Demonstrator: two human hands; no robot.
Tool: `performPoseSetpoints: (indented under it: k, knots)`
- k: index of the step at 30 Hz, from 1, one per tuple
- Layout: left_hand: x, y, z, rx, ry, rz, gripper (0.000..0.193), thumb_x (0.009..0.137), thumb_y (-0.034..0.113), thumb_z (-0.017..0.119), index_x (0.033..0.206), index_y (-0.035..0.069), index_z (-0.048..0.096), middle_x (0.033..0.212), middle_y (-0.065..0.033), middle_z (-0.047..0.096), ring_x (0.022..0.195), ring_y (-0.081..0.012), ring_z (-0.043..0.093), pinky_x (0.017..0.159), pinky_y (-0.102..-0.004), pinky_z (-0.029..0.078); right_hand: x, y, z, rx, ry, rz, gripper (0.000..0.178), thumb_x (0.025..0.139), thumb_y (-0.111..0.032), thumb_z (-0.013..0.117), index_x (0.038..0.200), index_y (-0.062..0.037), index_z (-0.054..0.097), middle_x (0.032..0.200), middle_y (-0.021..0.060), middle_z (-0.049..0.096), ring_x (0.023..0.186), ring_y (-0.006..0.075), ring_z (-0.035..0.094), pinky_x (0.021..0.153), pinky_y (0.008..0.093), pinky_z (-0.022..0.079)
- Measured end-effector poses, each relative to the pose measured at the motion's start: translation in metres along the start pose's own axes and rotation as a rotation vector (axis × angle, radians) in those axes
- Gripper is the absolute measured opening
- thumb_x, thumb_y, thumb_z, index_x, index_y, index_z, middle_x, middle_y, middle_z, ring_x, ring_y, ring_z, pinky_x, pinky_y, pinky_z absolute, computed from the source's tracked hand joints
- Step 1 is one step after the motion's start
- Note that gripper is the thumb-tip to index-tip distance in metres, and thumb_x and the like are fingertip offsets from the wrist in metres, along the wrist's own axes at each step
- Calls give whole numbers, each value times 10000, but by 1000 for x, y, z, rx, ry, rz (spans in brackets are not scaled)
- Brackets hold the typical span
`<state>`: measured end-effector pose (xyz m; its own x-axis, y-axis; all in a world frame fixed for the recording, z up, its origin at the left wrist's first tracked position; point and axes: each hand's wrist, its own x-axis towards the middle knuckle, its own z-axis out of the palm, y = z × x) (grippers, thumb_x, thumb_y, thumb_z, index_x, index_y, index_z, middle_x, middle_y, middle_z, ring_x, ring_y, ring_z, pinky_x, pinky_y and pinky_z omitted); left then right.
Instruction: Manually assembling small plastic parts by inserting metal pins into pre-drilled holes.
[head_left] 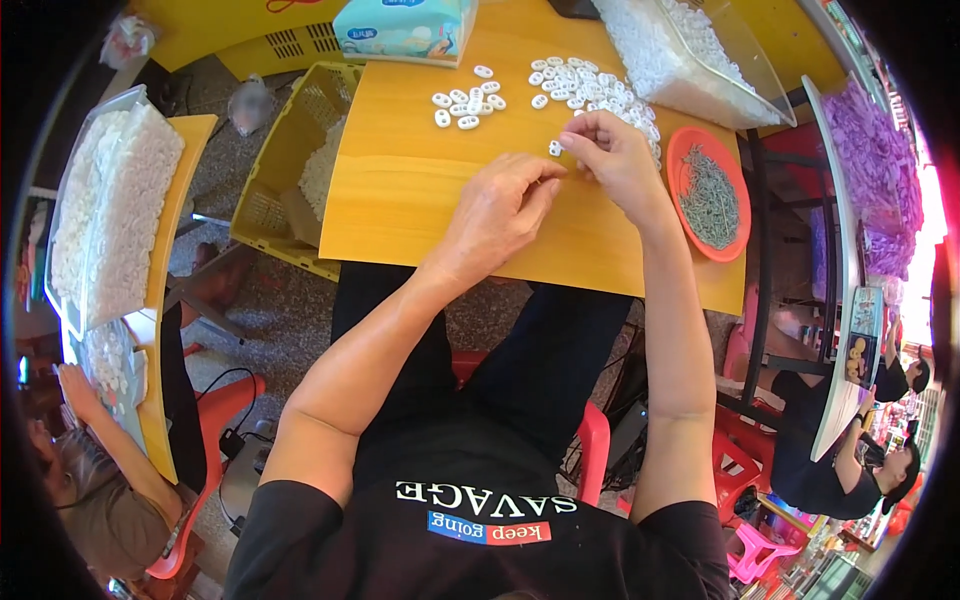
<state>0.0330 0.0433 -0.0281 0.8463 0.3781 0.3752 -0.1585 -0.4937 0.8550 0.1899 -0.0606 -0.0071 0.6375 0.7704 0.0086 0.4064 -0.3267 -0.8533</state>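
My right hand (612,160) is over the table, its thumb and forefinger pinched at a small white plastic piece (555,148) with dark holes. Close beside it, my left hand (503,208) has its fingers curled and pressed together; whatever they may hold is hidden. Beyond both hands lies a small group of white oval two-holed plastic pieces (467,107). A larger heap of the same pieces (590,85) spreads behind my right hand. To the right, a red oval dish (683,150) holds many thin grey metal pins or screws (711,200).
A clear bin (770,108) of white pieces stands at the table's far right, a tissue pack (400,30) at the far left. A yellow crate (270,165) sits left of the table (390,200). People work at side tables, one on the left (120,500), others on the right (830,480).
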Motion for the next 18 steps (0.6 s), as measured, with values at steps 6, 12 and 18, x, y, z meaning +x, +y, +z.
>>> performPoseSetpoints:
  k: [6,12,18]
  knots:
    - [-2,6,-4,-208,46,-183,176,921,78,616,1068,-19,633,910,-72,674,804,-99,617,684,-248,487,-38,-18,17,826,128,200,202,889,-142,685,1030,2,665,866,32,666,691,70,595,649,239,540]
    - [2,10,6,-268,153,-84,138,877,38,647,1004,-14,638,849,-89,628,715,-141,584,652,-262,474,-62,-24,32,945,221,148,190,899,-122,670,1038,5,644,865,46,666,695,86,606,650,244,545]
    - [-2,16,13,-495,137,-173,140,914,62,638,1033,-10,626,887,-20,612,814,-88,580,754,-221,472,-71,-28,34,574,387,-32,133,900,-93,661,964,22,643,804,45,651,684,80,598,601,232,504]
